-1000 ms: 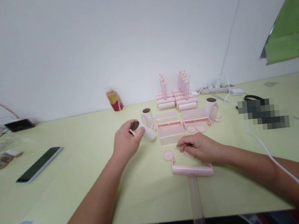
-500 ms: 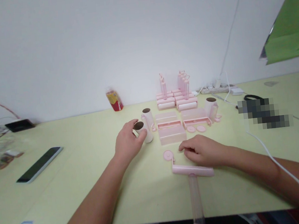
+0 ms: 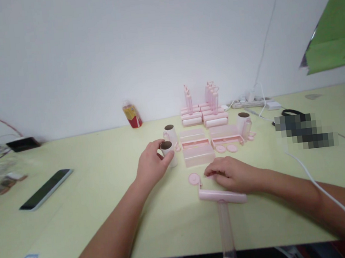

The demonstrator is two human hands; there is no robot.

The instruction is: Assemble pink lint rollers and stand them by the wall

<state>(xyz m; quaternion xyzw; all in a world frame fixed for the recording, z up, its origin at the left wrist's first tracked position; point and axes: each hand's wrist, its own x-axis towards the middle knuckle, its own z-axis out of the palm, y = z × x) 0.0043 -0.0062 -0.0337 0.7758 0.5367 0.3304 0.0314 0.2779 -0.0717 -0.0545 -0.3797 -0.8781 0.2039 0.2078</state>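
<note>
My left hand (image 3: 151, 160) is wrapped round an upright white sticky-paper roll (image 3: 171, 158) with a brown cardboard core, thumb in front and fingers behind. My right hand (image 3: 231, 174) lies low over the table, fingers curled, and a small pink piece (image 3: 211, 177) peeks out under the fingertips; its shape is mostly covered. Just in front of that hand is a pink lint roller handle (image 3: 222, 196) with a clear grip pointing towards me, its swung-out arm ending in a round pink end cap (image 3: 194, 179). Another white roll (image 3: 169, 133) stands behind the held one.
Clear covers (image 3: 199, 155) and pink open cases (image 3: 227, 140) lie beyond my hands, beside two loose round caps (image 3: 226, 149). Assembled lint rollers (image 3: 204, 115) stand by the wall. A third roll (image 3: 243, 122) is at right. A white cable (image 3: 315, 183) crosses above my right forearm.
My left hand has shifted slightly right with the roll. My right fingers have come down a little to the left, and a pink piece now shows beneath them.
</note>
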